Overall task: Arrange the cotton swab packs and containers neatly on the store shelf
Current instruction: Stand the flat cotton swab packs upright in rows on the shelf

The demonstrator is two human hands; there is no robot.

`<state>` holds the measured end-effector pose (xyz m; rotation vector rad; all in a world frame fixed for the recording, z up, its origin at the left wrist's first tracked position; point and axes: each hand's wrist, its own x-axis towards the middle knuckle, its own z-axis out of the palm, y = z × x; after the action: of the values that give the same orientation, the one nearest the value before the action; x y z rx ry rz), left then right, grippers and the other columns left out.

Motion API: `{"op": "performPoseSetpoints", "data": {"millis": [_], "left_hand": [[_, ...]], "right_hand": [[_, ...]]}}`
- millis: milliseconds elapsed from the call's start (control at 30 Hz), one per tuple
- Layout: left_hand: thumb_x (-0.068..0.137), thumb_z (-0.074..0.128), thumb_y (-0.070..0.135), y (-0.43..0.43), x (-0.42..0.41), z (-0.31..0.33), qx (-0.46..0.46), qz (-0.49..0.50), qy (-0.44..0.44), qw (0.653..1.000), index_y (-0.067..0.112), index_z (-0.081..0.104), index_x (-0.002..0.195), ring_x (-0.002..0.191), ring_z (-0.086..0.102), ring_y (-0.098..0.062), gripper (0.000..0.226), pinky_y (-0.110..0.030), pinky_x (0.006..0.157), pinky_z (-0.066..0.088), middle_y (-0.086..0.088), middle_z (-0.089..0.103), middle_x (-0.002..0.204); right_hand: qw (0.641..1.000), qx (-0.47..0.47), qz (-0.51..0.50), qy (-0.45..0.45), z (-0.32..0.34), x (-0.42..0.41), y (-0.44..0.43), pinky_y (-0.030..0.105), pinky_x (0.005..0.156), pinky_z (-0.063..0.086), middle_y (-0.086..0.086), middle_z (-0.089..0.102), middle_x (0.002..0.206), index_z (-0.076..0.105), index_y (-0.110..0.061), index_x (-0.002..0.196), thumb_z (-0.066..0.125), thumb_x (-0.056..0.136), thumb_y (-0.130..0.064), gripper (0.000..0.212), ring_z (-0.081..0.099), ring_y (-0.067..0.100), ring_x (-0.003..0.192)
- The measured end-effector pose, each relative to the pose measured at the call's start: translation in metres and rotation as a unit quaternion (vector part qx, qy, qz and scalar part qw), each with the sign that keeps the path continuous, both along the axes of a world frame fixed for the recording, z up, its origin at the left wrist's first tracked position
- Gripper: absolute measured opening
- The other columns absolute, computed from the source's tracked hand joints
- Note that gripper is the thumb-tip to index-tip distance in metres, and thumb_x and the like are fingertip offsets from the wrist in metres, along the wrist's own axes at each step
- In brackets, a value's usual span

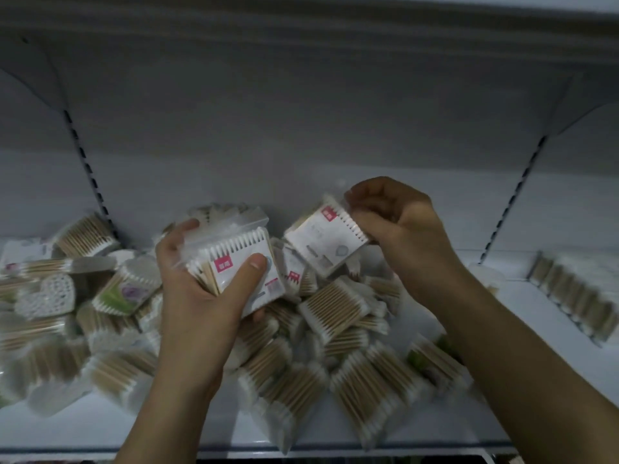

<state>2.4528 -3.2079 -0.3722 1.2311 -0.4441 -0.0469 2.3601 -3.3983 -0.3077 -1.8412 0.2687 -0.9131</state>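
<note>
Leftmost cotton swab packs (26,329) blurred — edge-cropped.

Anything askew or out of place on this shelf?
Yes. The loose swab packs lie in a jumbled heap, tilted and overlapping, unlike the neat row at right. A heart-shaped container lies among them at left. The left hand grips one pack, the right hand another.

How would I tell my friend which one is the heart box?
Look at the white shelf and the heap of swab packs on it. At the heap's left edge, left of the left hand, lies the heart-shaped box. Its top shows a heart of white tips; neighbours show wooden sticks.
</note>
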Motion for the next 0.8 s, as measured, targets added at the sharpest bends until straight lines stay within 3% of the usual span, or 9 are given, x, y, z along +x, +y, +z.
{"op": "performPoseSetpoints", "data": {"millis": [67,200,300,433,500,567,667,733,800], "left_hand": [[0.074,0.079,0.030,0.001,-0.003,0.004,0.017,0.007,-0.012,1.000,0.028,0.040,0.142,0.095,0.076,-0.015,0.079,-0.037,0.073,0.063,0.000,0.074,0.111],[0.074,0.073,0.039,0.005,-0.007,0.010,0.029,-0.002,-0.022,0.999,0.018,0.048,0.134,0.082,0.076,-0.010,0.069,-0.025,0.059,0.061,0.007,0.077,0.096],[0.082,0.082,0.044,0.009,0.000,0.007,0.066,0.010,-0.055,0.996,0.013,0.053,0.133,0.089,0.077,-0.024,0.067,-0.045,0.067,0.064,-0.004,0.077,0.101],[0.077,0.076,0.057,0.010,-0.001,0.009,0.072,-0.009,-0.079,0.994,0.016,0.054,0.132,0.097,0.075,-0.021,0.072,-0.050,0.081,0.061,-0.003,0.076,0.106],[0.070,0.069,0.082,0.012,-0.008,0.012,0.088,-0.062,-0.086,0.990,0.014,0.058,0.127,0.089,0.076,-0.016,0.090,-0.039,0.067,0.064,-0.005,0.076,0.099],[0.054,0.067,0.092,0.015,-0.013,0.015,0.101,-0.102,-0.063,0.988,0.014,0.060,0.124,0.073,0.074,-0.011,0.106,-0.025,0.050,0.057,-0.007,0.074,0.092],[0.048,0.086,0.063,0.020,-0.009,0.013,0.084,-0.156,0.021,0.984,0.014,0.057,0.132,0.076,0.074,-0.022,0.101,-0.025,0.050,0.054,-0.016,0.075,0.103],[0.048,0.085,0.043,0.024,-0.008,0.011,0.073,-0.195,0.052,0.977,0.012,0.057,0.133,0.075,0.075,-0.026,0.094,-0.027,0.048,0.054,-0.016,0.076,0.102],[0.050,0.085,0.037,0.028,-0.007,0.009,0.072,-0.190,0.060,0.977,0.011,0.058,0.132,0.065,0.070,-0.022,0.090,-0.029,0.042,0.048,-0.016,0.076,0.096]], "right_hand": [[0.996,0.036,0.075,0.043,0.005,-0.012,0.011,0.034,0.065,0.056,-0.001,0.075,0.080,0.068,-0.015,0.094,0.059,0.095,0.000,0.018,0.073,0.014,0.075],[0.988,0.082,0.126,0.046,0.008,-0.018,0.021,0.036,0.065,0.056,0.008,0.075,0.085,0.067,-0.011,0.096,0.058,0.097,-0.001,0.014,0.071,0.020,0.076],[0.985,0.106,0.125,0.050,0.008,-0.018,0.019,0.045,0.071,0.052,0.010,0.072,0.084,0.067,-0.012,0.093,0.059,0.096,0.000,0.015,0.067,0.026,0.077],[0.981,0.084,0.157,0.075,0.006,-0.015,0.029,0.032,0.065,0.052,0.007,0.072,0.079,0.069,-0.011,0.092,0.060,0.096,0.000,0.015,0.066,0.021,0.074],[0.983,0.061,0.155,0.079,0.007,-0.010,0.036,0.021,0.058,0.049,0.002,0.071,0.074,0.068,-0.011,0.090,0.058,0.097,0.000,0.017,0.064,0.011,0.067],[0.985,0.051,0.149,0.065,0.007,-0.004,0.042,0.018,0.053,0.047,-0.001,0.070,0.073,0.068,-0.012,0.088,0.059,0.097,0.000,0.018,0.062,0.008,0.062],[0.990,-0.003,0.133,0.050,0.006,0.004,0.050,0.017,0.058,0.048,-0.003,0.068,0.075,0.072,-0.014,0.087,0.065,0.093,-0.002,0.016,0.061,0.007,0.067],[0.989,-0.041,0.132,0.050,0.005,0.010,0.055,0.020,0.065,0.049,-0.005,0.067,0.076,0.075,-0.014,0.088,0.068,0.091,-0.002,0.014,0.060,0.010,0.071],[0.988,-0.039,0.141,0.058,0.006,0.017,0.058,0.023,0.066,0.051,-0.005,0.067,0.077,0.075,-0.014,0.092,0.067,0.093,-0.003,0.013,0.061,0.011,0.073]]}}
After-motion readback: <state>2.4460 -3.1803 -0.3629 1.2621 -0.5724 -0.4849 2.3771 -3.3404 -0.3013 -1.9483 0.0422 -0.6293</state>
